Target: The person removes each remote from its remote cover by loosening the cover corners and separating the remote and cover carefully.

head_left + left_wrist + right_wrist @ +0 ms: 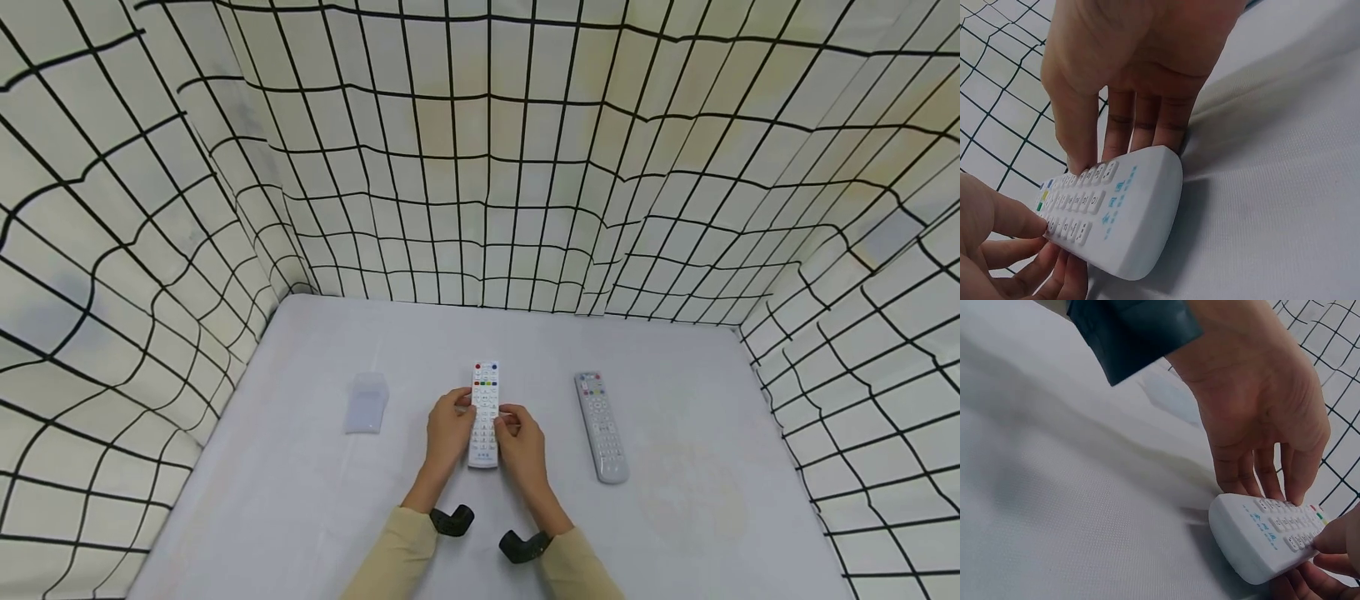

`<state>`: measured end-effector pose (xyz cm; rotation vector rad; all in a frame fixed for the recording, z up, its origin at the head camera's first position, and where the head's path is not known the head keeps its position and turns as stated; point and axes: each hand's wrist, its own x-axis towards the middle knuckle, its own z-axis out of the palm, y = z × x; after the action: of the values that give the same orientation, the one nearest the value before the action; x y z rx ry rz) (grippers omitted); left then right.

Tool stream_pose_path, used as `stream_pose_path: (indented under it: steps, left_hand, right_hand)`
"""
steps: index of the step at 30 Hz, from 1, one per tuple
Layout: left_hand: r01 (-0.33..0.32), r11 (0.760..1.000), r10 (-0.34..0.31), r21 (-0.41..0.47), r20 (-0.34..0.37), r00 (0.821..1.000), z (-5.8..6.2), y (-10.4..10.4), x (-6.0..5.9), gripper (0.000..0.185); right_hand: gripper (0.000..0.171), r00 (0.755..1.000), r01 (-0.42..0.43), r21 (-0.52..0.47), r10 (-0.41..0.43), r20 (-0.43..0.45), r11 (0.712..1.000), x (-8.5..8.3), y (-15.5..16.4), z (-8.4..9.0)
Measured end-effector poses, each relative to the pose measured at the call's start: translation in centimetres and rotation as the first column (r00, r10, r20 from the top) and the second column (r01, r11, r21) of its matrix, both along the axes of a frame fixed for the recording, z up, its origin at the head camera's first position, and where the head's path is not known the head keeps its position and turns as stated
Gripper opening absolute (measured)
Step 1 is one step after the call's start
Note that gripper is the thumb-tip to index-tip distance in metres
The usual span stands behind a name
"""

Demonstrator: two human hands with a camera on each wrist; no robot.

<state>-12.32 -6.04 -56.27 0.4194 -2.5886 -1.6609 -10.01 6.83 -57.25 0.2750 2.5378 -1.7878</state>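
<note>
A white remote control (pixel 483 454) with many small buttons is in the middle of the white table, its coloured keys toward the far side. My left hand (pixel 448 429) grips its left edge, thumb on the button face and fingers along the side. From the right, my right hand (pixel 523 446) pinches the opposite edge in the same way. Up close in the left wrist view, the remote's near end (pixel 1141 212) shows blue lettering and a shadow beneath. The right wrist view shows fingertips tucked by its lower edges, partly hidden.
A grey remote control (pixel 602 429) lies slightly slanted to the right of the hands. On the left is a flat, see-through plastic packet (pixel 366 404). White walls with a black grid (pixel 487 179) enclose the table's back and sides.
</note>
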Motion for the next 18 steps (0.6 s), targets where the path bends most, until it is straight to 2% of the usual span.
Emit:
stream_pose_path:
  steps: [5, 10, 18]
  left_hand:
    - [-0.003, 0.997, 0.002, -0.077, -0.022, 1.000, -0.18, 0.10, -0.22, 0.033]
    - [0.007, 0.994, -0.010, -0.112, -0.025, 1.000, -0.40, -0.05, -0.43, 0.032]
    - [0.062, 0.991, -0.059, -0.116, 0.030, 0.998, -0.70, -0.72, -0.78, 0.034]
  right_hand:
    - [0.025, 1.000, 0.009, 0.034, -0.009, -0.007, 0.999, -0.30, -0.33, -0.01]
    - [0.024, 1.000, 0.003, 0.099, 0.000, -0.031, 0.995, -0.39, -0.52, 0.16]
    - [0.024, 0.999, -0.044, 0.163, 0.044, 0.005, 0.986, -0.77, -0.15, 0.04]
